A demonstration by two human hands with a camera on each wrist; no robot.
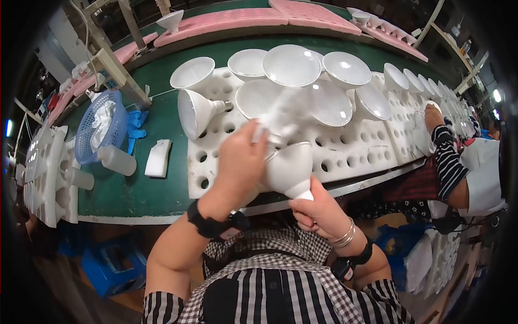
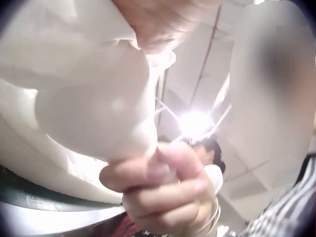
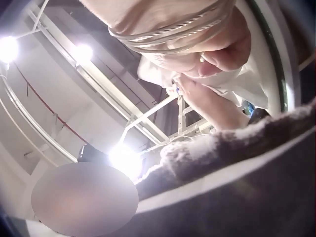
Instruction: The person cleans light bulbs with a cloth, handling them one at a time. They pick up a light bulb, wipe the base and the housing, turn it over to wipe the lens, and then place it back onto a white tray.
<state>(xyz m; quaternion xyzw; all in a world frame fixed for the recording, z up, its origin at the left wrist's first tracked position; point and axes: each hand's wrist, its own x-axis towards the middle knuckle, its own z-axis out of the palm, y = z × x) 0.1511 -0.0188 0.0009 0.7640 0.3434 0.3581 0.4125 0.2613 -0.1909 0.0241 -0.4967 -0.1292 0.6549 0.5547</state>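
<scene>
A white cone-shaped lamp point(image 1: 290, 168) is held over the foam tray's front edge. My right hand point(image 1: 322, 214) grips its narrow end, fingers curled round it; the left wrist view also shows this hand point(image 2: 163, 192) below the lamp body point(image 2: 98, 106). At the lamp's wide rim, my left hand point(image 1: 240, 159) pinches a blurred white cloth point(image 1: 288, 110); its contact with the lamp face is hidden. In the right wrist view, my right hand point(image 3: 217, 47) fills the top, with the left forearm point(image 3: 215, 106) beyond.
Several reflector lamps point(image 1: 291, 65) stand on the white foam tray point(image 1: 356, 154) with holes. To the left on the green table point(image 1: 135, 189) are a blue basket point(image 1: 86, 127), a white bottle point(image 1: 117, 160) and a white block point(image 1: 158, 158). Another person's arm point(image 1: 448, 162) reaches in at right.
</scene>
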